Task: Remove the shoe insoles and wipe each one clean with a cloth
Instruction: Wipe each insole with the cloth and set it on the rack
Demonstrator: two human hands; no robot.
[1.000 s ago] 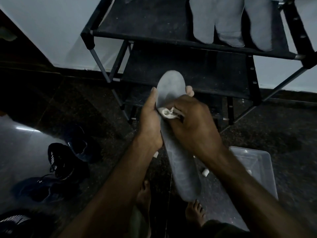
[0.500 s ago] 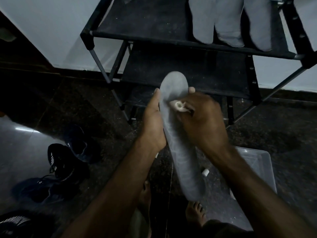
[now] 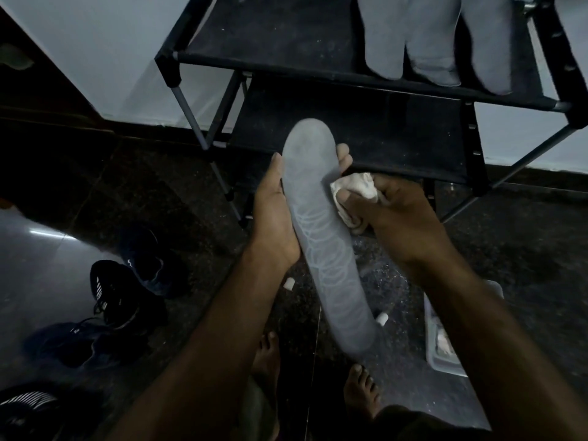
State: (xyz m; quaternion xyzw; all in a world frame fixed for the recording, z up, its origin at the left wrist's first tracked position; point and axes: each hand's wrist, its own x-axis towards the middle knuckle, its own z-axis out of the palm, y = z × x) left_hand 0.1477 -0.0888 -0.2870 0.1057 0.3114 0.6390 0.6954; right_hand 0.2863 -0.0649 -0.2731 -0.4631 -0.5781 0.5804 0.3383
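Since half a second ago the right hand (image 3: 394, 214) has slid off the face of the insole (image 3: 321, 237) to its right edge, and more of the white cloth (image 3: 353, 189) now shows bunched in its curled fingers. That cloth touches the insole's rim just below the toe end. The left hand (image 3: 273, 218) grips the insole from the left, thumb laid along the near edge and fingertips wrapping round behind, two of them peeking out at the far side. The insole stands tilted, toe up toward the shoe rack (image 3: 318, 65), heel low over the dark floor (image 3: 191, 192). Three more insoles (image 3: 436, 43) lie on the rack's top shelf, cut off by the frame's edge. Dark shoes (image 3: 117, 294) sit at the left, hard to count in the gloom. A clear plastic tub (image 3: 442, 345) is mostly hidden behind the right forearm; it seems to hold pale scraps.
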